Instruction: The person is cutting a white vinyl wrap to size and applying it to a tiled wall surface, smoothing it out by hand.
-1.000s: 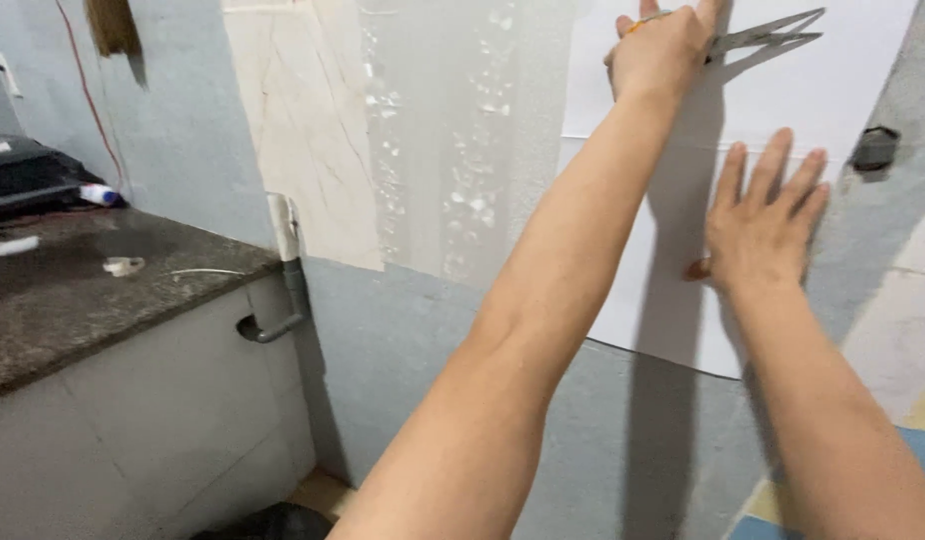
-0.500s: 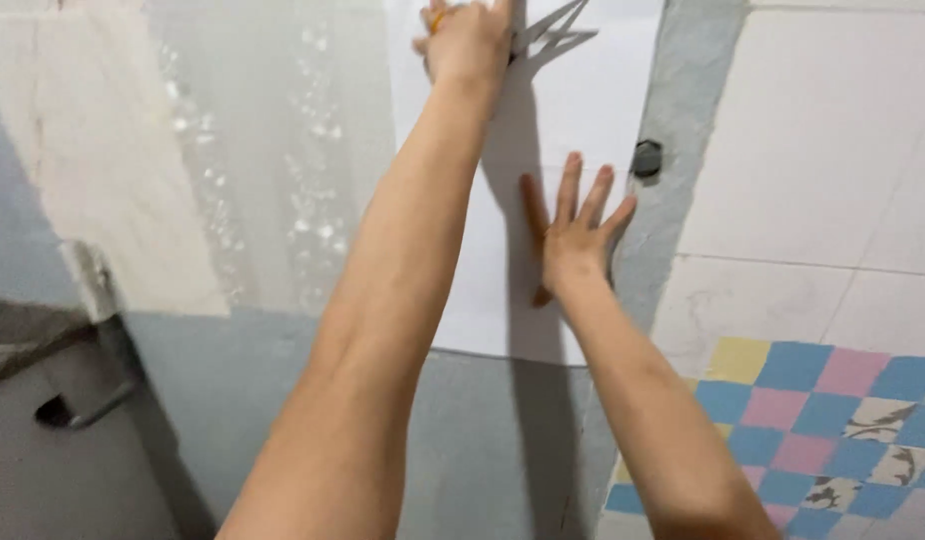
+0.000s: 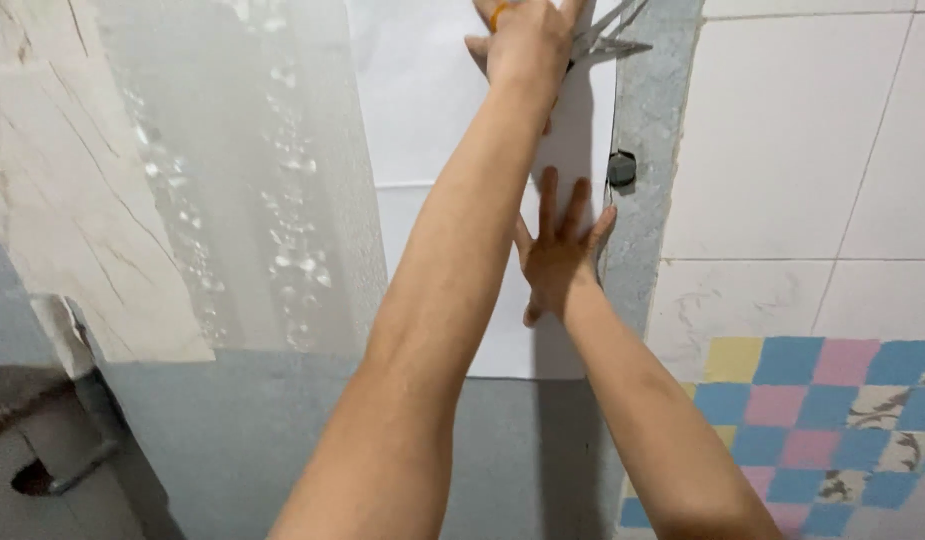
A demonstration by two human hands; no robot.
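The grey wall [image 3: 283, 440] fills most of what you see, with white tiles [image 3: 813, 130] and little coloured tiles [image 3: 813, 420] off to your right. A shiny see-through film [image 3: 253, 180] with bubbles hangs to your left. Between them, a big white sheet [image 3: 423, 110] lies flat on the wall. It is tall, so its long side runs up and down, and it is straight ahead of you, above your arms. Your 2 hands both touch it. Your right hand [image 3: 561, 262] is lower and nearer to you, fingers spread wide, pressing flat by the sheet's right edge and holding nothing. Your left hand [image 3: 528, 40] reaches higher, closed around the scissors [image 3: 608, 35], whose blades point right at the sheet's top edge. A small dark knob [image 3: 623, 168] sits just right of the sheet.
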